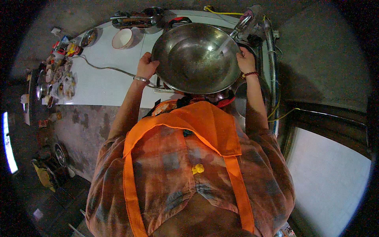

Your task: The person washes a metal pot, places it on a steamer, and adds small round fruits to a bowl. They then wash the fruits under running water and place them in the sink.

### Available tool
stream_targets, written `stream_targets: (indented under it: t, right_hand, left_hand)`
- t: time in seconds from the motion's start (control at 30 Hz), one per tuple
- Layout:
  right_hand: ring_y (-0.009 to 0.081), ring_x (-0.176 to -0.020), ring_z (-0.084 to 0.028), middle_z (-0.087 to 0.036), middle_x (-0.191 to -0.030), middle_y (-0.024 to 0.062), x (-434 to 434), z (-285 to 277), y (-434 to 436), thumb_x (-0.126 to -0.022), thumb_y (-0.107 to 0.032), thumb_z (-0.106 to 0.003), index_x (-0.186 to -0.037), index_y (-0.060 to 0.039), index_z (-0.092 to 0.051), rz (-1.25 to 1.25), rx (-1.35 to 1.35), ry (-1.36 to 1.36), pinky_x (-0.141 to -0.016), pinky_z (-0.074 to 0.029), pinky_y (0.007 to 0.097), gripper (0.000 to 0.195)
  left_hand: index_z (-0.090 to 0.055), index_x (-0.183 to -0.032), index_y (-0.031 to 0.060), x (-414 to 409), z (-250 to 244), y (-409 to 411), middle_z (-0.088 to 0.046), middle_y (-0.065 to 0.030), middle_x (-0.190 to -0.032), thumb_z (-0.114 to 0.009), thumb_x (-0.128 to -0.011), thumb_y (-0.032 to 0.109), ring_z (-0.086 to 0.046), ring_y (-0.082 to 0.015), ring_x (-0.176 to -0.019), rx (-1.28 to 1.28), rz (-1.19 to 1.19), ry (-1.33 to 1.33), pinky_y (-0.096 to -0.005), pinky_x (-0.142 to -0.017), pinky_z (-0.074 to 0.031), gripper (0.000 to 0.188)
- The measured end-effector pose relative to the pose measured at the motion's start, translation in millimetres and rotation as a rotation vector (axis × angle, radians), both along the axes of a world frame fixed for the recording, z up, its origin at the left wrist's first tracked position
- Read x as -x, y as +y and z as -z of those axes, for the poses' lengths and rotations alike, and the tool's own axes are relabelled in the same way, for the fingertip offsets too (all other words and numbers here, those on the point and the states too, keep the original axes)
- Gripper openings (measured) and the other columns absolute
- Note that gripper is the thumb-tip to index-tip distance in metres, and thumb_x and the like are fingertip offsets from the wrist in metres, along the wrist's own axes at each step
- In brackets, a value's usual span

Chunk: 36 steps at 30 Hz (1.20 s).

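Both my hands grip a large, wide metal wok (198, 63) by opposite sides, in front of my orange apron (189, 118). My left hand (147, 65) holds its left rim, with a silver bracelet at the wrist. At the right rim is my right hand (246, 60), wearing a beaded bracelet. A shiny metal tap (243, 25) reaches over the wok's upper right edge. From it a pale streak, seemingly running water (224, 46), enters the wok. What supports the wok from below is hidden.
A bowl (122, 39) stands on the white counter (103, 84), with dark pans (136, 20) behind. A cable (109, 68) crosses towards the wok. Several jars and bags (62, 80) crowd the left end. A pipe (271, 59) runs along the right edge, and a white panel (325, 177) stands lower right.
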State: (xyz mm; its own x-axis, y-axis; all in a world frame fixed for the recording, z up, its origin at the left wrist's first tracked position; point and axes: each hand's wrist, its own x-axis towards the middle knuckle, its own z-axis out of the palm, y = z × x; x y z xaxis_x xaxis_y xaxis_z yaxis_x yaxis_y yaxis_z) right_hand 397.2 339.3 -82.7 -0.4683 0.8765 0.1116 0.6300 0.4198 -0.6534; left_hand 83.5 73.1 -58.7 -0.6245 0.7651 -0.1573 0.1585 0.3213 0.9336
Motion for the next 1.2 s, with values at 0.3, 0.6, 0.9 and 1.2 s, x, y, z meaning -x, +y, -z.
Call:
stream_targets:
  t: [0.3,0.6,0.9,1.2]
  right_hand:
    - [0.0359,-0.095,-0.057,-0.06,-0.102,0.0202,2.1,2.9,1.5,-0.079,-0.022,-0.057,-0.113,-0.0054,-0.055,0.034,0.058,0.009,-0.081,-0.046,0.0418,0.037]
    - [0.0354,-0.093,-0.058,-0.061,-0.101,0.0195,-0.8,10.8,5.2,-0.079,-0.023,-0.056,-0.113,-0.0056,-0.055,0.021,0.073,0.037,-0.081,-0.046,0.0416,0.038]
    - [0.0358,-0.09,-0.059,-0.062,-0.098,0.0194,-0.2,7.9,3.2,-0.078,-0.023,-0.055,-0.114,-0.0072,-0.055,0.047,0.058,0.003,-0.078,-0.047,0.0417,0.039]
    - [0.0239,-0.08,-0.06,-0.062,-0.097,0.0158,1.1,9.9,2.6,-0.083,-0.016,-0.055,-0.12,-0.0008,-0.05,0.032,0.005,-0.027,-0.071,-0.046,0.0331,0.04]
  left_hand:
    - [-0.05,-0.083,0.0075,-2.4,-5.9,-1.5,-0.051,-0.0004,-0.067,-0.057,-0.072,0.007,-0.046,-0.0095,-0.052,-0.003,-0.005,-0.037,-0.0247,-0.043,-0.038,0.013]
    - [-0.051,-0.085,0.0061,-1.9,-4.3,-0.6,-0.053,-0.0009,-0.071,-0.058,-0.071,0.006,-0.048,-0.0099,-0.058,0.012,-0.004,-0.01,-0.0253,-0.047,-0.039,0.015]
    - [-0.049,-0.083,0.0067,-1.3,-5.9,-0.9,-0.052,-0.0004,-0.073,-0.057,-0.068,0.005,-0.047,-0.0107,-0.062,-0.012,0.022,-0.072,-0.027,-0.054,-0.04,0.016]
    - [-0.048,-0.081,0.0079,-3.2,-7.0,-0.5,-0.051,-0.0005,-0.072,-0.058,-0.067,0.006,-0.047,-0.0108,-0.062,-0.02,0.014,-0.118,-0.0266,-0.053,-0.04,0.017]
